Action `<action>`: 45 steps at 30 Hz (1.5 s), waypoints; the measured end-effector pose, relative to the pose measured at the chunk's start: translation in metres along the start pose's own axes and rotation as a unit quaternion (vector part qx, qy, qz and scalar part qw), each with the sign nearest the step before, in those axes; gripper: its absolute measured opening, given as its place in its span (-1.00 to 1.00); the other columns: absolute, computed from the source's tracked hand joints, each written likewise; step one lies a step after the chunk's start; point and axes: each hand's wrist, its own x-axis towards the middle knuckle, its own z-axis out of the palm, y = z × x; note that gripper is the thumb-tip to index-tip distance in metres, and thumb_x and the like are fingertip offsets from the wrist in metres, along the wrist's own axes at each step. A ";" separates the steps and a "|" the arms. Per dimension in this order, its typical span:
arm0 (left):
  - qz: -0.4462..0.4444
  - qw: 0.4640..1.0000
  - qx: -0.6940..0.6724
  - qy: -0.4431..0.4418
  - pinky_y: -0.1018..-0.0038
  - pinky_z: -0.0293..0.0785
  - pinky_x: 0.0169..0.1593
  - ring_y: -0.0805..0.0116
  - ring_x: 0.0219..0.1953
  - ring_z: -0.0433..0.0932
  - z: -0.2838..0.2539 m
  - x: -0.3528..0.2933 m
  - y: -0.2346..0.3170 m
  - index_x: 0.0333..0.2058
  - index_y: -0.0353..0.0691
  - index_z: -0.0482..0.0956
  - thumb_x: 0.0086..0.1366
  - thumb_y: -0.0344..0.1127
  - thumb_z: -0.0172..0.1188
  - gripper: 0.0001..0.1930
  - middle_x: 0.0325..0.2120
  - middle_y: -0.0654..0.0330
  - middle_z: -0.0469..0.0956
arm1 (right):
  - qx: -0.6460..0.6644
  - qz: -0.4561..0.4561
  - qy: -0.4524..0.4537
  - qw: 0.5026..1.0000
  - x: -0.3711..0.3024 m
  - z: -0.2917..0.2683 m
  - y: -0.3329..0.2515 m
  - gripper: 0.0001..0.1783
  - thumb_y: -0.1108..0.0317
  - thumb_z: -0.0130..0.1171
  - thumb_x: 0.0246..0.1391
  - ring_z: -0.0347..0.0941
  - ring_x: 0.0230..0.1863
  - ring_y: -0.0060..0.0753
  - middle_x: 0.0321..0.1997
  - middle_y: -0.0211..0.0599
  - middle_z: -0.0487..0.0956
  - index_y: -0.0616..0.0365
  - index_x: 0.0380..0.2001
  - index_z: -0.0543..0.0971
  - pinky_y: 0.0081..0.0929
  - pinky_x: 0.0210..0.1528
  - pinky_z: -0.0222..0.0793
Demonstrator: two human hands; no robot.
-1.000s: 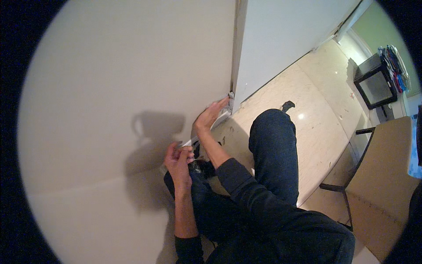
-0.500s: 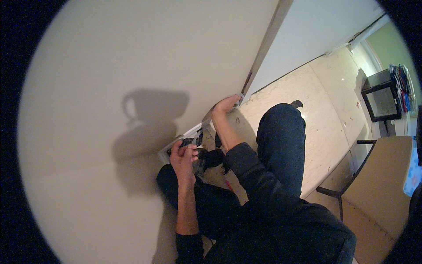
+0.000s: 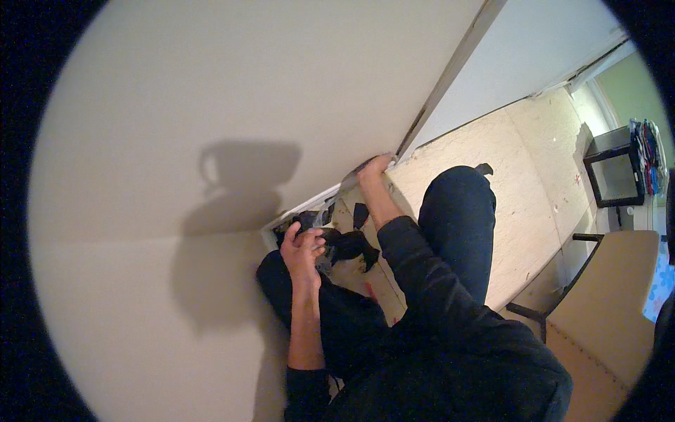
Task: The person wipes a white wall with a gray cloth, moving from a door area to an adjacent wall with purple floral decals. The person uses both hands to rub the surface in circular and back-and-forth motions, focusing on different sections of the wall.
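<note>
My left hand [image 3: 302,254] is raised in front of the wall corner with its fingers curled in. A thin, see-through grey strip [image 3: 325,210], like film or tape, runs from those fingers along the wall's foot toward my other hand. Farther off, my right hand [image 3: 376,166] reaches to the foot of the wall beside the door frame, fingers stretched along it; the fingertips are partly hidden. Behind the strip runs a white baseboard [image 3: 309,203]. Crumpled black scraps [image 3: 348,246] lie on the floor between my arms, their material unclear.
My bent knee [image 3: 460,204] stands to the right of my right forearm. A white door panel [image 3: 506,70] rises beyond the frame. At right are a tan chair [image 3: 612,281] with dark legs and a black-framed box [image 3: 615,172] beside stacked cloth-like items [image 3: 648,158]. Pale floor [image 3: 520,204] stretches between.
The view has shifted slightly, so both hands sit a little farther right. My right forearm has moved aside, showing more black scraps. Both hands stay near the wall's foot.
</note>
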 end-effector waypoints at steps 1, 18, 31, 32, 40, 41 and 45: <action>0.004 1.000 -0.008 0.020 0.52 0.53 -0.34 0.41 -0.39 0.61 -0.008 0.000 0.000 0.19 -0.29 0.34 0.31 -0.38 0.25 -0.50 -0.30 0.12 0.68 | 0.009 0.026 -0.005 1.000 -0.021 0.003 0.014 -0.19 -0.27 -0.41 0.32 0.23 0.38 -0.04 0.46 -0.23 0.28 0.06 0.40 0.26 -0.02 0.41 0.15; 0.173 0.960 -0.170 0.137 0.50 0.51 -0.31 0.43 -0.38 0.56 -0.025 0.001 0.068 0.12 -0.19 0.32 0.35 -0.44 0.20 -0.59 -0.30 0.15 0.62 | 0.118 0.301 0.008 0.946 -0.152 0.009 0.168 -0.36 -0.03 -0.31 0.31 0.31 0.31 0.03 0.34 -0.16 0.43 0.02 0.30 0.39 0.15 0.37 0.17; 0.113 0.980 -0.124 0.106 0.57 0.48 -0.43 0.44 -0.43 0.55 -0.001 -0.005 0.050 0.19 -0.29 0.30 0.32 -0.44 0.21 -0.51 -0.36 0.14 0.61 | 0.103 0.036 -0.070 0.992 -0.012 0.019 -0.057 -0.33 0.06 -0.38 0.30 0.24 0.40 0.01 0.43 -0.12 0.31 0.07 0.38 0.29 0.14 0.42 0.11; 0.114 0.981 -0.124 0.098 0.57 0.48 -0.43 0.44 -0.43 0.55 0.001 -0.005 0.049 0.19 -0.29 0.30 0.32 -0.44 0.21 -0.51 -0.36 0.14 0.61 | 0.087 0.002 -0.080 0.993 -0.003 0.014 -0.046 -0.34 0.06 -0.38 0.30 0.24 0.39 0.01 0.43 -0.12 0.32 0.07 0.38 0.29 0.14 0.42 0.11; 0.124 0.980 -0.119 0.101 0.56 0.47 -0.34 0.45 -0.39 0.55 -0.004 -0.012 0.048 0.18 -0.27 0.32 0.35 -0.42 0.20 -0.54 -0.33 0.16 0.62 | -0.193 -0.282 -0.049 0.938 -0.191 0.110 -0.022 -0.29 0.31 -0.09 0.38 -0.23 0.62 -0.12 0.63 -0.12 -0.12 0.21 0.50 0.00 -0.18 0.57 -0.37; 0.130 0.980 -0.121 0.091 0.55 0.47 -0.33 0.45 -0.39 0.55 -0.004 -0.013 0.050 0.18 -0.25 0.32 0.36 -0.41 0.20 -0.55 -0.32 0.16 0.62 | -0.248 -0.359 -0.073 0.897 -0.221 0.127 -0.033 -0.30 0.40 -0.08 0.34 -0.25 0.62 -0.08 0.63 -0.10 -0.12 0.22 0.49 0.03 -0.10 0.57 -0.38; 0.149 0.974 -0.140 0.095 0.52 0.45 -0.31 0.43 -0.39 0.55 -0.012 -0.014 0.057 0.15 -0.20 0.32 0.37 -0.40 0.20 -0.58 -0.31 0.16 0.62 | -0.360 -0.691 -0.205 0.592 -0.238 0.164 -0.056 -0.35 0.42 -0.15 0.32 -0.35 0.63 0.07 0.62 0.01 -0.13 0.27 0.45 0.14 0.07 0.56 -0.47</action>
